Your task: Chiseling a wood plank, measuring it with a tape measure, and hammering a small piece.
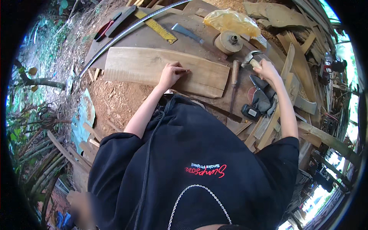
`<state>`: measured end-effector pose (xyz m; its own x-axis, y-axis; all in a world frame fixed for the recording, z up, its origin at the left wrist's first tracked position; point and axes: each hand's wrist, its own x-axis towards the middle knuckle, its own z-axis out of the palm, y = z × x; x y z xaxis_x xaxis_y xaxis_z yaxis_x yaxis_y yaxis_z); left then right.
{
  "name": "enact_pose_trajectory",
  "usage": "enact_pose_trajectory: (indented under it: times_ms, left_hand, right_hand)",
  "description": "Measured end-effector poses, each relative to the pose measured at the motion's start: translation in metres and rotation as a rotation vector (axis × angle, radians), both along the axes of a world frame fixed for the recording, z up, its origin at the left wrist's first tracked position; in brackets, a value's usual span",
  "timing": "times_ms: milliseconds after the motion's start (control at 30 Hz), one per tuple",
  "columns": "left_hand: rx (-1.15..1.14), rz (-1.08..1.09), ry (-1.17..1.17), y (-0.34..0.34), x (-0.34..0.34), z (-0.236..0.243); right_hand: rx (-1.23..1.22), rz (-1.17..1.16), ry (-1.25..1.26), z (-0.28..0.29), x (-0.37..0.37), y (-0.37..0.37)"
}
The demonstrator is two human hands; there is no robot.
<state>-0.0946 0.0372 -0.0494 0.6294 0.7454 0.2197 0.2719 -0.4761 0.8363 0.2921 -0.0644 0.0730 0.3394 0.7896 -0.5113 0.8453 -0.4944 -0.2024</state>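
My right hand is wrapped round the handle of a claw hammer, raised beyond the board's right end. My left hand rests over the middle of a pale wooden board, with thumb and fingers pinched together. Whatever sits in that pinch is too small to make out. Along the board's left near edge runs a row of fine lines. Just past its right end lies a long thin tool with a wooden handle, pointing toward me.
Beyond the board lie a yellow square, a flat metal blade, red-handled pliers, a round wooden reel and a yellow plastic bag. A power tool is at right, by wood offcuts. Wood shavings cover the ground left.
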Motion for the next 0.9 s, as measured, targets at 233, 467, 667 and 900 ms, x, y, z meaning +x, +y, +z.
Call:
enact_pose_trajectory:
  times_ms: [233,467,667,900]
  left_hand:
    - [0.061,-0.006,0.031,0.001,0.003,0.001]
    - [0.084,0.006,0.015,0.001,0.003,0.0]
    - [0.074,-0.001,-0.001,0.002,0.004,-0.003]
    - [0.046,-0.008,-0.013,0.002,0.004,0.002]
  right_hand:
    - [0.054,-0.616,0.361,-0.036,-0.008,-0.044]
    - [0.326,-0.702,0.405,-0.042,-0.057,-0.069]
    - [0.504,-0.746,0.387,-0.017,-0.106,-0.088]
    - [0.179,-0.663,0.977,0.023,-0.171,-0.087]
